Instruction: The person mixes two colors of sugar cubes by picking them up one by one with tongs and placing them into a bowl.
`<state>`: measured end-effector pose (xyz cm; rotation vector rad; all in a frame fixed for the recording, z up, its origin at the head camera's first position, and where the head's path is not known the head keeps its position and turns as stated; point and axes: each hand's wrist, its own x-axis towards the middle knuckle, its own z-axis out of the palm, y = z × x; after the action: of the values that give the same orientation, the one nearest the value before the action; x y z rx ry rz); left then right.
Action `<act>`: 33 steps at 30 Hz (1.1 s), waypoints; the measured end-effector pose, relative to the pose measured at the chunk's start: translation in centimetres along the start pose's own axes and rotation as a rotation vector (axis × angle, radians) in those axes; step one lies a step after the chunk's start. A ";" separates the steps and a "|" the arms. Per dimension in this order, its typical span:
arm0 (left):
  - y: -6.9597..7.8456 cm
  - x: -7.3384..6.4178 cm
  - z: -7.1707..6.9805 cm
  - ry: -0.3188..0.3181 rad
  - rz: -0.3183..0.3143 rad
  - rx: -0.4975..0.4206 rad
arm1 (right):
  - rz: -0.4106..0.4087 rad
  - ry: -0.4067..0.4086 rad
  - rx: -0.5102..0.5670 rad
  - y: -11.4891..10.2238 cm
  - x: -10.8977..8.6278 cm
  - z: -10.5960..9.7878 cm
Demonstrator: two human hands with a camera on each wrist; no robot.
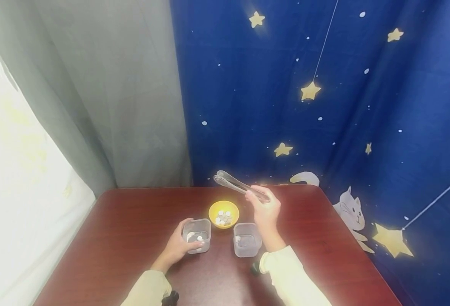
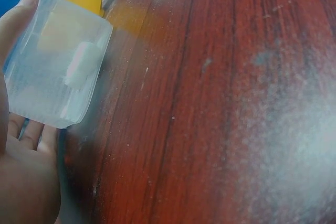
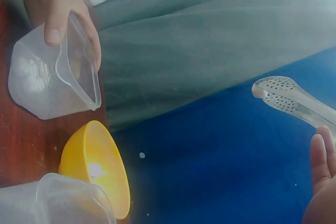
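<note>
My left hand (image 1: 177, 245) grips a clear plastic container (image 1: 205, 228) by its left side, thumb over the near side. A few white pieces (image 1: 200, 239) lie inside it. My right hand (image 1: 267, 208) holds metal tongs (image 1: 234, 182) with perforated tips, raised above the table. In the right wrist view a small pale piece (image 3: 259, 91) shows at the tongs' tips; its kind cannot be made out. Between the hands stands a yellow bowl (image 1: 212, 212) with several white pieces. A second clear container (image 1: 248, 251) sits below my right hand, a white piece at its left side.
Everything stands on a reddish-brown wooden table (image 1: 133, 225). A grey curtain (image 1: 133, 106) and a blue star-patterned curtain (image 1: 248, 93) hang behind its far edge. White bright fabric (image 1: 26, 191) is at the left.
</note>
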<state>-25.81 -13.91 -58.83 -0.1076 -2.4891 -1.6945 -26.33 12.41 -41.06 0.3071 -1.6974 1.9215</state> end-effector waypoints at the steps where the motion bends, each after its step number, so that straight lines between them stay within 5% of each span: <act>1: 0.0 0.0 0.0 -0.003 -0.004 -0.003 | 0.002 0.007 -0.004 0.0 0.0 -0.1; 17: 0.2 -0.1 -0.1 0.000 0.007 -0.019 | 0.111 -0.030 -0.066 0.5 -1.3 -0.4; 28: 0.2 -0.1 0.1 0.009 0.011 -0.029 | 0.193 -0.269 -0.206 1.1 -2.4 0.3; 33: 0.2 -0.1 0.1 0.012 0.004 -0.029 | 0.192 -0.331 -0.237 3.7 -2.9 0.7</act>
<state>-25.67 -13.72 -58.70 -0.1056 -2.4548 -1.7247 -26.11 10.86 -45.52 0.3995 -2.2209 1.8524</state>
